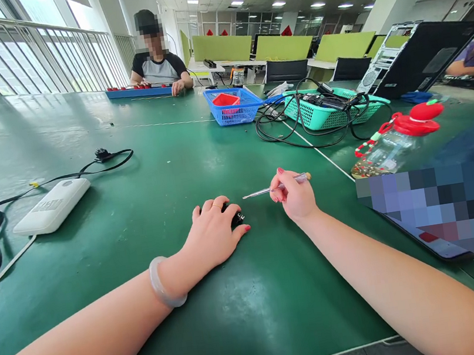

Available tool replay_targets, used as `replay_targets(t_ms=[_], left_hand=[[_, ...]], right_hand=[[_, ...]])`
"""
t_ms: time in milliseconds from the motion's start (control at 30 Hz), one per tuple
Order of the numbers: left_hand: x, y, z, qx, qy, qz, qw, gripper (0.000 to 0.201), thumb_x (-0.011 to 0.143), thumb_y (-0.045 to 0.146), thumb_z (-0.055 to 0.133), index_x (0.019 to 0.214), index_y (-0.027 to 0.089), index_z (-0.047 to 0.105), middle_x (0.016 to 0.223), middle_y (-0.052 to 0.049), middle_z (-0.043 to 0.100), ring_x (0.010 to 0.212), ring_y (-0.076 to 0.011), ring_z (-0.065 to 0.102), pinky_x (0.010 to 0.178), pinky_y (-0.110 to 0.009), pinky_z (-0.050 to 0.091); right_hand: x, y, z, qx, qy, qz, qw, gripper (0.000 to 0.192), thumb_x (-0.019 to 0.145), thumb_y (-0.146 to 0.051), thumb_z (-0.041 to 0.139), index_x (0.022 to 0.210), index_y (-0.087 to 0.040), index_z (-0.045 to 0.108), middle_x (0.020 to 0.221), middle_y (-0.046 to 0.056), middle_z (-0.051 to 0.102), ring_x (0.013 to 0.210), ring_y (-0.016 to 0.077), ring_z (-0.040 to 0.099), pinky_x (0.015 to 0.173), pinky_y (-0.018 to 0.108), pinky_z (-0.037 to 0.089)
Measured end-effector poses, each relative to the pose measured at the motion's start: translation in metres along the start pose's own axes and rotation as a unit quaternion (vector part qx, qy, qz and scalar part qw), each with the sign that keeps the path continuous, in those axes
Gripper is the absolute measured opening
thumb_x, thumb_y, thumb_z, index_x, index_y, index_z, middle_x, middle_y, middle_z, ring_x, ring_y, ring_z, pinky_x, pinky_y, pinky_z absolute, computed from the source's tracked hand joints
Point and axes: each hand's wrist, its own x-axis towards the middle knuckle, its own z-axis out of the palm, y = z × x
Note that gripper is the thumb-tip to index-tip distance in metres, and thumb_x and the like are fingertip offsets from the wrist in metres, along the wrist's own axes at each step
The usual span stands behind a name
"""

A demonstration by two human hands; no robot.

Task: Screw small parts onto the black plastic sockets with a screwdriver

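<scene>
Palm down on the green table (225,333), my left hand (212,234) closes over a small black object with shiny metal bits (238,219) at its right end. Most of that object is covered by the fingers, so its kind is unclear. A pale bracelet circles the left wrist. To the right, my right hand (297,195) grips a screwdriver (265,190) with a clear handle. Its thin shaft points left, and the tip is a short way from the black object, not touching it.
On the left lie a white power adapter (54,206) and a black cable with a plug (102,155). Farther back are a blue basket (236,112), a teal basket (312,119) and tangled cables. A red-capped bottle (396,145) stands right. A person (158,64) sits opposite.
</scene>
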Motion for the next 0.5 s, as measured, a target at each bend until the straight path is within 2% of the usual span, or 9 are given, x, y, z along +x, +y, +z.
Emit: replay_targets(t_ms=[133, 267, 367, 500], left_hand=[[-0.008, -0.001, -0.006, 0.014, -0.013, -0.002, 1.000, 0.031, 0.093, 0.040, 0.043, 0.115, 0.028, 0.061, 0.123, -0.008, 0.055, 0.111, -0.0275, 0.051, 0.096, -0.050, 0.044], [-0.034, -0.014, -0.017, 0.014, -0.038, -0.006, 0.999, 0.031, 0.093, 0.038, 0.042, 0.119, 0.034, 0.060, 0.124, -0.006, 0.055, 0.114, -0.0276, 0.049, 0.097, -0.050, 0.044], [-0.067, -0.043, -0.029, 0.030, -0.043, -0.037, 0.998, 0.034, 0.092, 0.041, 0.041, 0.121, 0.037, 0.058, 0.129, -0.005, 0.053, 0.117, -0.0280, 0.049, 0.099, -0.050, 0.044], [-0.119, -0.108, -0.051, 0.065, -0.022, -0.127, 0.989, 0.040, 0.088, 0.048, 0.040, 0.120, 0.037, 0.061, 0.128, -0.005, 0.054, 0.115, -0.0297, 0.053, 0.103, -0.050, 0.043]], right_hand=[[0.003, 0.003, -0.006, -0.003, 0.019, 0.000, 1.000, 0.042, 0.079, -0.045, 0.065, 0.048, -0.018, 0.060, 0.034, -0.004, 0.039, 0.034, 0.0075, 0.039, 0.039, 0.023, 0.030], [0.003, 0.002, -0.010, -0.001, 0.036, 0.005, 0.999, 0.042, 0.079, -0.045, 0.065, 0.047, -0.018, 0.059, 0.034, -0.004, 0.039, 0.034, 0.0072, 0.038, 0.039, 0.023, 0.031], [0.001, 0.000, -0.010, -0.002, 0.030, 0.007, 1.000, 0.041, 0.079, -0.045, 0.065, 0.048, -0.018, 0.060, 0.034, -0.004, 0.039, 0.035, 0.0072, 0.038, 0.039, 0.023, 0.032], [0.000, -0.001, -0.006, -0.022, 0.014, 0.013, 1.000, 0.041, 0.079, -0.045, 0.064, 0.049, -0.018, 0.060, 0.035, -0.004, 0.040, 0.036, 0.0077, 0.039, 0.038, 0.023, 0.032]])
